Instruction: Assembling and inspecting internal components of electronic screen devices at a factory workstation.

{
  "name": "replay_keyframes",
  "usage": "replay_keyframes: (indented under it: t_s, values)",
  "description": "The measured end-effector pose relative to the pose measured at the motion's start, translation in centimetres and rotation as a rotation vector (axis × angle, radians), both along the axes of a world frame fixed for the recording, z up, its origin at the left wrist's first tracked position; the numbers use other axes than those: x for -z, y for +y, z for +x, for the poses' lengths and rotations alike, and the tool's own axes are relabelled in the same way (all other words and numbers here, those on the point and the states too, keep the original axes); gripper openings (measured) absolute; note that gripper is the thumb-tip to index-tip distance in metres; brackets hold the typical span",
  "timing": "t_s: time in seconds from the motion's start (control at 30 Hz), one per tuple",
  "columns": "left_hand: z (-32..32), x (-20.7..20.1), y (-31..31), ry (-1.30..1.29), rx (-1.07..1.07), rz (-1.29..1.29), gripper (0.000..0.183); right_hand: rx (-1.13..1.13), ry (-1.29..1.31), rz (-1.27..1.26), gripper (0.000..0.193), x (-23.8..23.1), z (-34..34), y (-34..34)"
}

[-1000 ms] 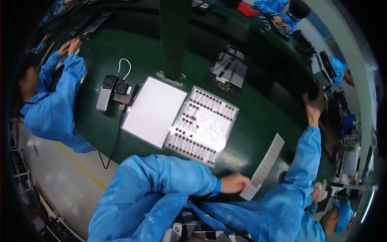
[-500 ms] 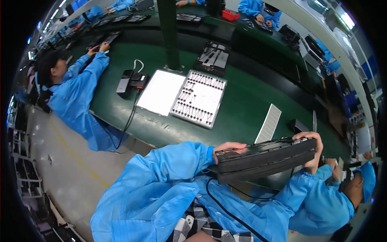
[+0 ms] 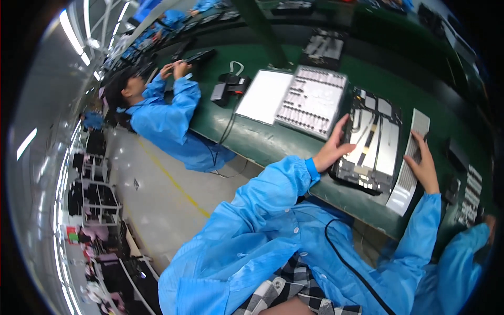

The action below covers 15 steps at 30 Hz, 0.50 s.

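An opened tablet-like device [image 3: 384, 144], with silver-white panels and dark strips across a black frame, lies face up at the near edge of the green bench. My left hand [image 3: 332, 150] is at its left side, fingers spread, thumb over the edge. To the right of the device, my right hand [image 3: 426, 167] is apart from it, thumb and fingers apart over a long pale sheet marked with rows [image 3: 403, 191]. Whether those fingertips touch the sheet I cannot tell.
Left of the device lie a clear tray [image 3: 329, 89] with rows of small dark-headed parts and a white board [image 3: 262, 100]. A similar opened device [image 3: 323, 48] lies behind. A co-worker in blue [image 3: 163, 113] handles a dark device at left; another blue sleeve [image 3: 464, 249] is at right.
The dark stack held up in both hands is down on the bench, its panelled face visible. My right hand has let go and moved to the pale sheet. The view has swung left.
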<state>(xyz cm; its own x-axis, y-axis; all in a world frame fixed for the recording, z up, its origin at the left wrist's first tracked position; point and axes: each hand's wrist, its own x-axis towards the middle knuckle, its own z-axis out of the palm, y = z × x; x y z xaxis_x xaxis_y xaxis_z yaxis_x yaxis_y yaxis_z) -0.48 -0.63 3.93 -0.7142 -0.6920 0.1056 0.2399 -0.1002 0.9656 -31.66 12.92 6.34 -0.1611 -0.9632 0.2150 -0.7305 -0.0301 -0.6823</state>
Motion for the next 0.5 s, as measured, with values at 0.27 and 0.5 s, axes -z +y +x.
replay_keyframes:
  t_s: [0.27, 0.5]
  values:
    - [-1.2, 0.2, -1.8, -0.198, 0.02, -0.277, 0.076, 0.099, 0.18, -0.093, 0.058, 1.5, -0.9, -0.2]
    - [-1.4, 2.0, -1.8, -0.177, -0.015, -0.451, 0.072, 0.213, 0.115, -0.319, 0.035, 2.8, -2.8, -0.9]
